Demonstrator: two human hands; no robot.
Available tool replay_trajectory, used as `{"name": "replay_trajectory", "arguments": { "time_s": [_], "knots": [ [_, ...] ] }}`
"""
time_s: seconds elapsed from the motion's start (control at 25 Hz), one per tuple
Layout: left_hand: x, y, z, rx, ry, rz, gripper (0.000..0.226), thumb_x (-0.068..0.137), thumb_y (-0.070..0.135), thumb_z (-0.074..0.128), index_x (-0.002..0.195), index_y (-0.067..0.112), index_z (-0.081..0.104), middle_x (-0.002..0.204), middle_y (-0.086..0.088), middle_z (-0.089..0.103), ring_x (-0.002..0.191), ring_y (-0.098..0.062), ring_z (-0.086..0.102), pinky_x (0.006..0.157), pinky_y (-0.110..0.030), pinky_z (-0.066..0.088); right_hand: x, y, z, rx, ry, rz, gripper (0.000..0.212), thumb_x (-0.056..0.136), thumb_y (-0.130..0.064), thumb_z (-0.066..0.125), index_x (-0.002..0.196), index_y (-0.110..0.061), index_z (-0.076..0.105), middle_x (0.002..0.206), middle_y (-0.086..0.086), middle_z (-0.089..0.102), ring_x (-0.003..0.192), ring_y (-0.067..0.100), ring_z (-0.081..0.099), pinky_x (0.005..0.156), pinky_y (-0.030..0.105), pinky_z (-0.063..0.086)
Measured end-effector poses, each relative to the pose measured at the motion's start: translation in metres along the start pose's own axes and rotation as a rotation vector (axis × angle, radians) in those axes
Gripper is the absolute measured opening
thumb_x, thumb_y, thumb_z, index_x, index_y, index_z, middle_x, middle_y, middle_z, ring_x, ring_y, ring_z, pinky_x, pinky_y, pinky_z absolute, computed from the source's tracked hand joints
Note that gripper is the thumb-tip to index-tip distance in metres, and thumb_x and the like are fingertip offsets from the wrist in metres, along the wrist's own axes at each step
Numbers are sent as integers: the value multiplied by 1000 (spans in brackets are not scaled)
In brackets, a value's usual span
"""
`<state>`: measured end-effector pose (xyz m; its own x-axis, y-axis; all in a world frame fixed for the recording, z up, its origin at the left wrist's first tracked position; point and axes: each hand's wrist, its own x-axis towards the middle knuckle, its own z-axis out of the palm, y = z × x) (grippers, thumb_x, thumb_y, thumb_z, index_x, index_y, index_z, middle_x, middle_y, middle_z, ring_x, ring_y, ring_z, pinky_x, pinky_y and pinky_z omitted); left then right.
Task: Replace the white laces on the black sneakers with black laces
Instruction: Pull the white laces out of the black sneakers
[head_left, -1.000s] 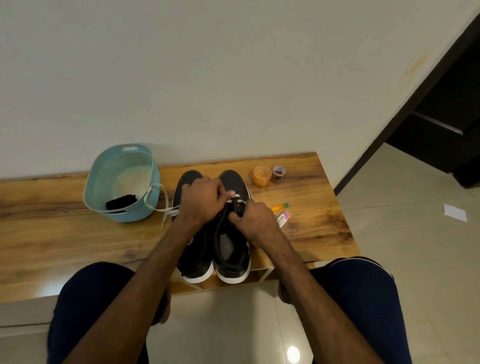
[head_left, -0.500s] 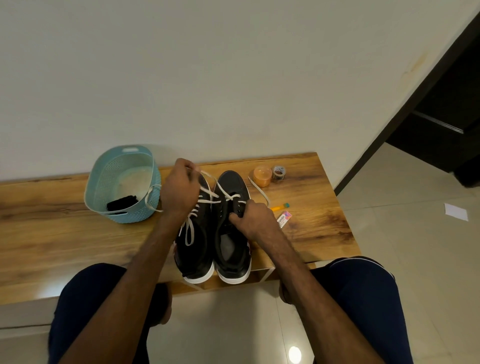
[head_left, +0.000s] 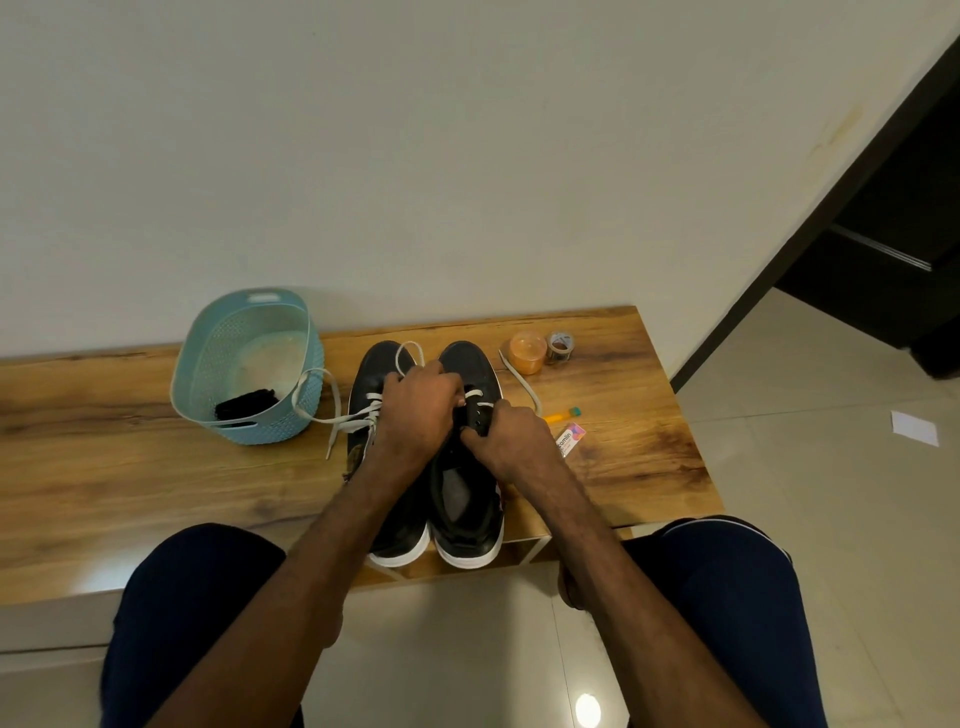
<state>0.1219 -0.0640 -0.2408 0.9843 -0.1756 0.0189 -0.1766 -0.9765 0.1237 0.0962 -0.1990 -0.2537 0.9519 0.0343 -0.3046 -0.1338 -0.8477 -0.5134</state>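
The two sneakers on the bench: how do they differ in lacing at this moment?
The left sneaker shows crossings of white lace beside the left hand; the right sneaker has white lace only near its toe, with bare eyelets by the right hand. The left sneaker's lace trails toward the blue basket; the right sneaker's runs toward the orange jar. Both are black with white soles, side by side, toes to the wall.

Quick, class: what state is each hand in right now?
Left hand: closed, pinching the white lace.
Right hand: closed, gripping the black sneaker by its eyelets.
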Motion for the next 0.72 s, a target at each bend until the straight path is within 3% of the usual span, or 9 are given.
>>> {"name": "replay_trajectory", "arguments": {
  "time_s": [0.2,0.28,0.36,0.48,0.6,0.72],
  "knots": [
    [-2,-5,-9,51,39,-4,23,94,12,52,116,16,57,117,-5,55,107,-24,54,86,-40,48,-2,-2,-2,10,29,12,46,90,-48,61,110,-7,59,93,9,61,76,20,47,65,30,36],
    [0,-18,-18,-137,198,-105,19,94,7,49,110,11,58,111,-9,55,99,-25,54,75,-39,48,-2,-2,-2,31,34,21,44,90,-47,62,109,-7,59,89,5,57,76,19,47,65,29,37],
    [4,-36,-29,-470,333,-292,14,99,9,45,105,9,58,102,-8,58,90,-24,54,70,-36,40,-1,-2,-3,46,41,32,44,92,-46,59,112,-6,58,95,8,61,79,21,52,66,30,38],
    [5,-45,-34,-732,242,-336,13,104,19,43,103,14,55,84,4,66,83,-21,62,70,-33,42,0,-4,-5,32,93,53,45,95,-44,55,117,-4,54,107,14,65,95,30,62,69,32,40],
    [-2,-31,-24,-478,46,-200,20,100,38,49,104,21,59,86,9,65,81,-12,59,65,-31,40,-1,-5,-1,-37,101,47,53,96,-42,54,130,-3,43,114,17,64,104,35,62,72,33,39],
    [-5,-16,-13,-229,-5,-80,23,94,48,57,98,26,63,88,9,55,80,-11,54,64,-29,36,-1,-4,2,-57,45,45,61,96,-43,57,137,-3,35,119,18,62,108,35,61,75,33,40]
  ]
}}
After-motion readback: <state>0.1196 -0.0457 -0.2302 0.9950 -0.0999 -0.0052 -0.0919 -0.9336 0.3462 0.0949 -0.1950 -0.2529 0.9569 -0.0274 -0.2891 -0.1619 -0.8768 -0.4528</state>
